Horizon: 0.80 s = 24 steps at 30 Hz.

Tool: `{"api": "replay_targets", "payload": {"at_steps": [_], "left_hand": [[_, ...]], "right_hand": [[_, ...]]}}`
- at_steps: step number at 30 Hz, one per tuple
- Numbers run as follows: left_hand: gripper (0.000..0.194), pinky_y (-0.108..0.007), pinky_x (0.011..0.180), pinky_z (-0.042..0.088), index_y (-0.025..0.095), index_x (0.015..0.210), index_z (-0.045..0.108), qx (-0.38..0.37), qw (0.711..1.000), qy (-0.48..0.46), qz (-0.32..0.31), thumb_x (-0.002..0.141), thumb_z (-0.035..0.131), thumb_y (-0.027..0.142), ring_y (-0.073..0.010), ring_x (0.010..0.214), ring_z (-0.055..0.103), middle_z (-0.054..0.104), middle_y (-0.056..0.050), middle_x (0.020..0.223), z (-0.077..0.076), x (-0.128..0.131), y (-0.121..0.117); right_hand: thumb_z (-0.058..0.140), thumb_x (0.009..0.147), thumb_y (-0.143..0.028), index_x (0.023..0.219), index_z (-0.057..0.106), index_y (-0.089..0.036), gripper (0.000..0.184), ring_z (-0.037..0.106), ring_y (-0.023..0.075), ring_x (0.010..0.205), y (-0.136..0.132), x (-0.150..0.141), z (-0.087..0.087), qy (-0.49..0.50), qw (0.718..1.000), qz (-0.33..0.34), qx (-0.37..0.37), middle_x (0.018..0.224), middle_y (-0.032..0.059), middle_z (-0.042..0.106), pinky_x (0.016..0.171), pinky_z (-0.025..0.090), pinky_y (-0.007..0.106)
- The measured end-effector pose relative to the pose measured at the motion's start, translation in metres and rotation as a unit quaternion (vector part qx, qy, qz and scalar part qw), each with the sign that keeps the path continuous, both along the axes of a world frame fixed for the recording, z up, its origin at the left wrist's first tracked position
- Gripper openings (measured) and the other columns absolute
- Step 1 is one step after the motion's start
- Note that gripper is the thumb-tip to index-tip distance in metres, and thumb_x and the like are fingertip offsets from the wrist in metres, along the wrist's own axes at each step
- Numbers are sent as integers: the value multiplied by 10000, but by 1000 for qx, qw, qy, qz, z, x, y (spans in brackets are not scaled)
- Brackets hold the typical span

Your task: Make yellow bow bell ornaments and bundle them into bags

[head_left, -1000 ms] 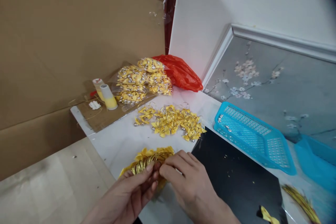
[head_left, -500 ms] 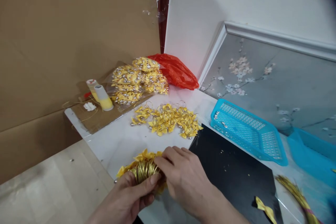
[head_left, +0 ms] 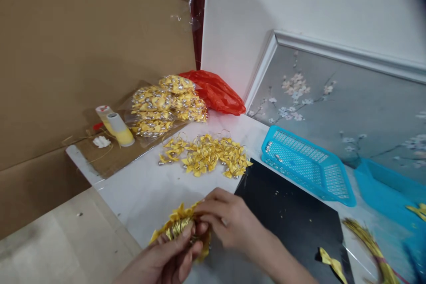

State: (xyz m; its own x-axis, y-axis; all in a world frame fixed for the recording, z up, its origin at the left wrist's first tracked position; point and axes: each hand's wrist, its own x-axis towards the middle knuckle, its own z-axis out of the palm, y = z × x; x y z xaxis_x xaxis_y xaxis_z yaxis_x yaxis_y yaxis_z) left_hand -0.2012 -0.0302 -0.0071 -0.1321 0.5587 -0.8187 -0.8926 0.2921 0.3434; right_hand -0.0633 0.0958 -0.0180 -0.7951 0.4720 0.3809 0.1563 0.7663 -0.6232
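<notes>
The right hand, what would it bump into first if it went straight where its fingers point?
Probably the yellow bows in the left hand; the right hand may already touch them.

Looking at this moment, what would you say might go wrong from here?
The bunch of yellow bows is gripped in the left hand, with the right hand working at its end; a looser grip might let some slip off.
The loose pile of bows has thin wire loops jumbled together, so they may tangle.
The single bow lies near the edge of the black board and might be knocked off it.
</notes>
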Motion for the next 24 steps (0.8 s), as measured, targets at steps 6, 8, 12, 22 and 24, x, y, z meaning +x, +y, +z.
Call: {"api": "replay_targets", "payload": {"at_steps": [6, 8, 12, 22, 24], "left_hand": [[156, -195, 490, 624, 1, 826, 717, 13, 996, 28, 89, 860, 567, -28, -191, 605, 751, 757, -174, 784, 15, -6, 12], [159, -211, 498, 633, -1, 845, 715, 21, 994, 30, 100, 864, 559, -24, -199, 610, 752, 755, -176, 792, 15, -7, 12], [163, -226, 519, 643, 1, 892, 711, 30, 994, 28, 105, 873, 550, -16, -189, 596, 743, 748, -164, 790, 15, -7, 13], [182, -253, 689, 649, 43, 950, 724, 68, 994, 33, 81, 867, 572, -14, -186, 747, 756, 765, -171, 957, 21, -2, 22], [177, -270, 730, 645, 45, 955, 728, 85, 993, 50, 65, 854, 595, -13, -193, 776, 753, 764, -180, 983, 21, 2, 22]], "right_hand": [[500, 872, -151, 1114, 697, -169, 313, 636, 221, 757, 71, 29, -10, 21, 972, -233, -3, 879, 97, 684, 710, 504, 336], [526, 842, -149, 1018, 735, -184, 275, 622, 222, 733, 82, 32, -15, 12, 970, -243, 0, 823, 84, 667, 702, 494, 338], [553, 862, -194, 807, 744, -206, 199, 631, 192, 741, 78, 34, -12, 22, 977, -213, -23, 830, 66, 667, 697, 496, 302], [589, 889, -282, 814, 697, -196, 157, 589, 135, 608, 50, 41, 32, 33, 981, -139, -134, 713, 8, 658, 533, 464, 226], [577, 895, -252, 807, 692, -194, 157, 570, 129, 567, 37, 31, 33, 31, 978, -152, -141, 659, -4, 644, 510, 440, 221]]}}
